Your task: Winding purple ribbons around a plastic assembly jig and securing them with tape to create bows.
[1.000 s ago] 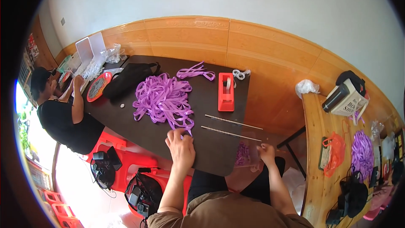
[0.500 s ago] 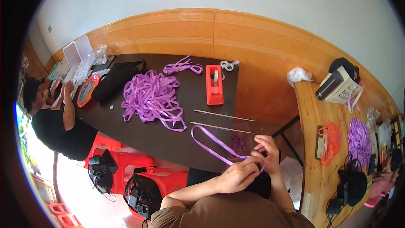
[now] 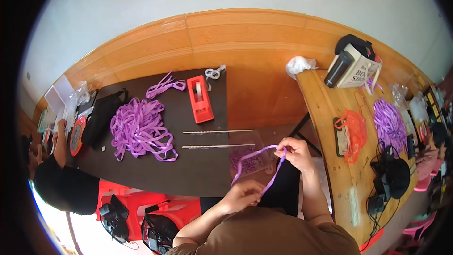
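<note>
A narrow purple ribbon makes a loop between my hands in front of my lap. My right hand pinches it at the loop's upper right end, where a small knot or fold shows. Lower and to the left, my left hand has its fingers curled on the ribbon's other end; its fingertips are partly hidden. Beyond my hands, two thin pale sticks lie side by side, jutting over the dark table's right edge. A large tangled heap of purple ribbon lies on the dark table.
A red tape dispenser, scissors and a small ribbon bundle lie farther back. Below the sticks is a clear box of purple pieces. Right, a wooden table holds more ribbon. A co-worker sits at left.
The whole scene has shifted left in the view. My hands have drawn apart: the right now pinches the ribbon higher up, and the left has dropped lower, with the loop stretched between them.
</note>
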Available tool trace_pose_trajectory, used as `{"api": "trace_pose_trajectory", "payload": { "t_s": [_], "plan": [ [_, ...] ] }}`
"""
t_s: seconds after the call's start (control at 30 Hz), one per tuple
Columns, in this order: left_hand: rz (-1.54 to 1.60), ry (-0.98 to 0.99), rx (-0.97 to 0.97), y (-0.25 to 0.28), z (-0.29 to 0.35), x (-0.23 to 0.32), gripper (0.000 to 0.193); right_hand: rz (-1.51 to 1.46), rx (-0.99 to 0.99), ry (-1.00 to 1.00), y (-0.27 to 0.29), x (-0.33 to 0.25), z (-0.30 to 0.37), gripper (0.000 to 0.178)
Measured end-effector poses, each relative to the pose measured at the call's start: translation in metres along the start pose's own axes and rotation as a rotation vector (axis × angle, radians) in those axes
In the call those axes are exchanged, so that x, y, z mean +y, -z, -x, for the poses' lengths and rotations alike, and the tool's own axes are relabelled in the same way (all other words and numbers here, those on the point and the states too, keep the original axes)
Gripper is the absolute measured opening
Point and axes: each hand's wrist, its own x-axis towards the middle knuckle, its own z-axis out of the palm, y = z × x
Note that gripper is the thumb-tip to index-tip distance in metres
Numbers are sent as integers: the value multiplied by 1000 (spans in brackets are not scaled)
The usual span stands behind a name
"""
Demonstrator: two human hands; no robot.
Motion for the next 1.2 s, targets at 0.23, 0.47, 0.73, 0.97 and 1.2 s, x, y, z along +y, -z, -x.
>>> {"api": "trace_pose_trajectory", "payload": {
  "t_s": [0.23, 0.47, 0.73, 0.97, 1.2],
  "plan": [
    [-90, -349, 284, -14, -67, -7, 59, 324, -116, 103, -17, -11, -8, 7],
    [293, -250, 372, -10, -82, -12, 18, 620, -154, 224, -17, -14, -6, 12],
    [289, -180, 540, -6, -95, -37, 7, 894, 23, 540, -18, 13, -28, 14],
    [316, -541, 768, 12, -126, -43, 10, 774, 197, 690, -42, 37, -79, 26],
    [336, -581, 885, 20, -135, -44, 14, 635, 90, 584, -47, 64, -105, 25]
  ]
}}
